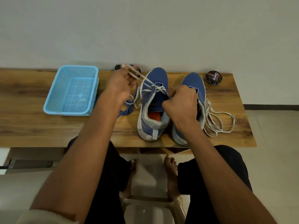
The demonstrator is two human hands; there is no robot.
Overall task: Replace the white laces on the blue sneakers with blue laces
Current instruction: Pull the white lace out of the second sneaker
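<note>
Left hand (pixel 120 83) pinches the white lace (pixel 142 79), drawn taut from the left sneaker (pixel 153 101) on the table (pixel 32 126). Right hand (pixel 182 102) grips the tongue area. Advice: pull along eyelet line, steady shoe.

Single head-worn view, wide-angle, from above a seated person. Faces forward and down over the table (pixel 40 126) toward the wall (pixel 145 29). Near enough for both forearms, knees and bare feet to fill the lower half. Table across mid-frame, edges bowed by the lens. No second view.
</note>
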